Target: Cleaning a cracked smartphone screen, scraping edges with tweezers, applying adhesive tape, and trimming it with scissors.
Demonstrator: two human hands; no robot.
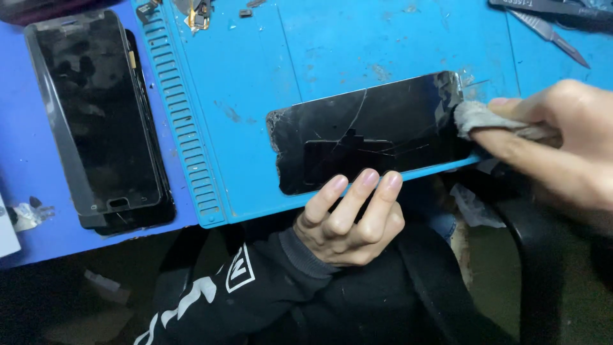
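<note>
Grey cloth pinched in right hand hides cracked screen corner; left hand steadies its edge

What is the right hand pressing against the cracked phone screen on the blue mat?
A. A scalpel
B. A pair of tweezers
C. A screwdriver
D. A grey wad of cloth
D: the right hand pinches a grey wad of cloth against the right end of the cracked phone screen, while the tweezers lie untouched at the mat's top edge.
</note>
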